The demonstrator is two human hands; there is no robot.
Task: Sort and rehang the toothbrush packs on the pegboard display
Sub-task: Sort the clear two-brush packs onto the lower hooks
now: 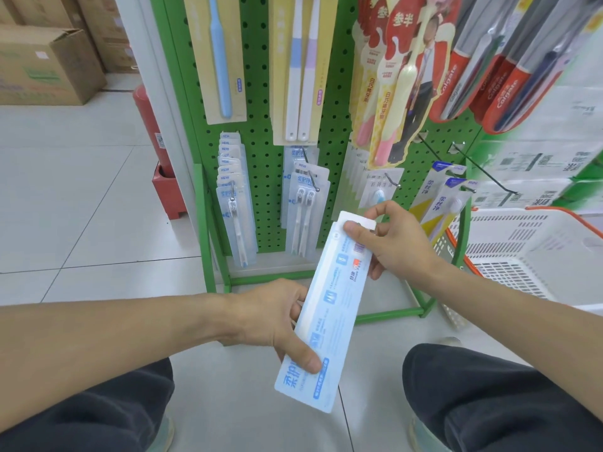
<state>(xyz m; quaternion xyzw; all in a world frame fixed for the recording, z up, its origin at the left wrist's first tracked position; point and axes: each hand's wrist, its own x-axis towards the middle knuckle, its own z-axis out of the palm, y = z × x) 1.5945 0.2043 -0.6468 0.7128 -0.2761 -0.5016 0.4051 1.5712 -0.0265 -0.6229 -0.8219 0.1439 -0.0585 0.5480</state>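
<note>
A long white-and-blue toothbrush pack (329, 305) slants across the middle of the view, printed back facing me. My left hand (277, 318) grips its lower half, thumb on the face. My right hand (391, 236) pinches the top end, thumb beside the hang hole. Behind stands the green pegboard (264, 151). On its low hooks hang a row of matching clear packs (233, 197), a second clear bunch (305, 203), a white bunch (375, 187) and yellow-and-white packs (440, 197). One bare hook (486, 174) juts out at the right.
Taller packs hang above: blue brush (222, 57), pale twin brushes (301, 66), red Colgate packs (483, 76). A white basket with an orange rim (538, 249) sits on the floor at the right. Cardboard boxes (45, 63) and a red extinguisher (150, 125) stand left. My knees fill the bottom.
</note>
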